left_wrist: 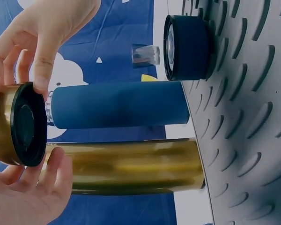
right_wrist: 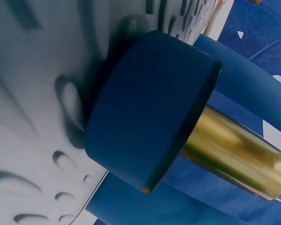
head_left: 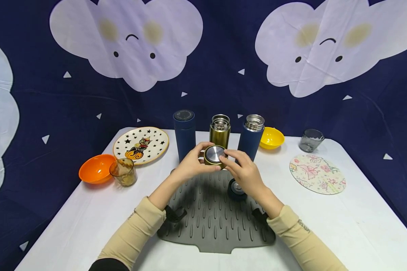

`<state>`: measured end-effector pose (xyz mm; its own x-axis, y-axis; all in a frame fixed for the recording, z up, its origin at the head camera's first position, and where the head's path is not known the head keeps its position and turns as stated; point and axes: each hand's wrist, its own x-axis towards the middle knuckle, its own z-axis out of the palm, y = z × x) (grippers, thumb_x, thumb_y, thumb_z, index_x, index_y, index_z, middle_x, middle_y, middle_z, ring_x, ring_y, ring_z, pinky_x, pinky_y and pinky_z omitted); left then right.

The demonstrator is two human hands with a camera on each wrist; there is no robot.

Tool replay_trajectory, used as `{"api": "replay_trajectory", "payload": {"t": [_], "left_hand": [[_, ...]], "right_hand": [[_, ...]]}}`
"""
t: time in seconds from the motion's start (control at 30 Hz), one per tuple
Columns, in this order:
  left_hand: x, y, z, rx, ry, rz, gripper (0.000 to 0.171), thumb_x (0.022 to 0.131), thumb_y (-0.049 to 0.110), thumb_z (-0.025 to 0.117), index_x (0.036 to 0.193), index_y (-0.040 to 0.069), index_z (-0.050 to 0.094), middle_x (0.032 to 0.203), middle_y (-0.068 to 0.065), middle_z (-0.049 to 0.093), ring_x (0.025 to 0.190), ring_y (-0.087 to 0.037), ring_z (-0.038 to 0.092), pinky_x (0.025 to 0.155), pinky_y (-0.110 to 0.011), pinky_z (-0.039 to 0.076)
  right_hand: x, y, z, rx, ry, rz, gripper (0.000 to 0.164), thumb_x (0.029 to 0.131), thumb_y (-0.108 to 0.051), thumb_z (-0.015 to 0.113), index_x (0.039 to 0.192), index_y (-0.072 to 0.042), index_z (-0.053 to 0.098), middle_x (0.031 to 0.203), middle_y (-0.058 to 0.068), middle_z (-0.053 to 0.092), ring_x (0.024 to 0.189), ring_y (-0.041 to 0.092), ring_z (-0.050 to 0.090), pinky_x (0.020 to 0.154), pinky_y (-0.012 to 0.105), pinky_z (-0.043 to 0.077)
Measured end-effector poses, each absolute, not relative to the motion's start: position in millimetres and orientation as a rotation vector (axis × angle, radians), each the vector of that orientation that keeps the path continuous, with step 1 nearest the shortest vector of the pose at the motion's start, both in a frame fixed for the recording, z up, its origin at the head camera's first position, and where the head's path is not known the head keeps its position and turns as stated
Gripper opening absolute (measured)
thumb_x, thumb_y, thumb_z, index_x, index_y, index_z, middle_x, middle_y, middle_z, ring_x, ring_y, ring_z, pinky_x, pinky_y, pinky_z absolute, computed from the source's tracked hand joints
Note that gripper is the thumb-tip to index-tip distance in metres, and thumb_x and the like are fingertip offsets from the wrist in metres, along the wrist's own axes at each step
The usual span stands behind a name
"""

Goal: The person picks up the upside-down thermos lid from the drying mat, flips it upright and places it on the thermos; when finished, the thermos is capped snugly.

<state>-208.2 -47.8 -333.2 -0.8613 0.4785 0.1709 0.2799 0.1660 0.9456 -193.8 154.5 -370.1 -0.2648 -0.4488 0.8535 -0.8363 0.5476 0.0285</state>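
Observation:
Both hands hold a gold flask lid [head_left: 214,155] above the grey mat. My left hand [head_left: 196,160] grips its left side, thumb below and fingers above. My right hand [head_left: 245,171] pinches the right edge, with a fingertip on the silver top. In the left wrist view the lid's dark underside [left_wrist: 27,124] shows. Behind the hands stand an uncapped gold flask [head_left: 219,131], an uncapped blue flask [head_left: 251,139] at right and a capped blue flask [head_left: 184,135] at left. A dark blue lid [right_wrist: 150,108] rests inner side up on the mat, under the right hand.
The ridged grey mat [head_left: 213,226] lies on the white table [head_left: 363,226]. At left are an orange bowl [head_left: 96,169], an amber glass [head_left: 123,173] and a patterned plate [head_left: 149,145]. At right are a yellow bowl [head_left: 272,138], a grey glass [head_left: 311,141] and a round floral mat [head_left: 317,174].

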Motion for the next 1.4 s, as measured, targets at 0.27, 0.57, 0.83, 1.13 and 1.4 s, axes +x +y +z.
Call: {"api": "replay_trajectory", "payload": {"t": [0.27, 0.57, 0.83, 1.13, 1.4], "left_hand": [[-214.5, -45.0, -329.3, 0.737, 2.443, 1.834, 0.070, 0.071, 0.011, 0.078, 0.132, 0.008, 0.043, 0.127, -0.010, 0.049, 0.105, -0.027, 0.054, 0.089, -0.040, 0.045], [-243.1, -23.8, -303.3, 0.785, 2.615, 2.059, 0.069, 0.074, 0.019, 0.077, 0.133, 0.007, 0.043, 0.124, -0.010, 0.052, 0.113, -0.022, 0.051, 0.097, -0.036, 0.040], [-273.0, -3.3, -295.9, 0.661, 2.686, 2.144, 0.069, 0.076, 0.020, 0.075, 0.134, 0.003, 0.042, 0.128, -0.014, 0.048, 0.114, -0.022, 0.050, 0.096, -0.032, 0.042], [-287.1, 2.9, -305.1, 0.549, 2.740, 2.029, 0.069, 0.077, 0.025, 0.075, 0.134, 0.006, 0.043, 0.127, -0.015, 0.048, 0.108, -0.024, 0.052, 0.088, -0.033, 0.046], [-290.5, 1.8, -315.2, 0.577, 2.678, 2.078, 0.072, 0.077, 0.025, 0.075, 0.135, 0.005, 0.038, 0.124, -0.014, 0.051, 0.109, -0.025, 0.053, 0.090, -0.034, 0.045]], "right_hand": [[-195.8, 149.2, -367.7, 0.925, -2.063, 0.778, 0.081, 0.066, 0.005, 0.079, 0.131, -0.006, 0.032, 0.135, 0.022, 0.036, 0.120, 0.034, 0.043, 0.091, 0.043, 0.045], [-223.1, 137.0, -362.3, 0.512, -2.401, 1.453, 0.107, 0.078, -0.014, 0.074, 0.148, -0.018, -0.007, 0.152, 0.018, 0.003, 0.138, 0.036, 0.013, 0.108, 0.048, 0.023], [-252.3, 123.2, -357.1, 0.333, -2.461, 1.649, 0.104, 0.082, -0.023, 0.071, 0.148, -0.015, -0.008, 0.153, 0.016, 0.002, 0.139, 0.033, 0.012, 0.110, 0.047, 0.021], [-268.4, 115.9, -355.7, 0.248, -2.401, 1.595, 0.093, 0.082, -0.026, 0.071, 0.147, -0.009, 0.006, 0.150, 0.016, 0.019, 0.136, 0.029, 0.025, 0.108, 0.044, 0.026], [-272.6, 118.4, -358.1, 0.283, -2.391, 1.539, 0.087, 0.081, -0.023, 0.072, 0.144, -0.007, 0.013, 0.143, 0.019, 0.032, 0.129, 0.031, 0.036, 0.103, 0.046, 0.032]]}}
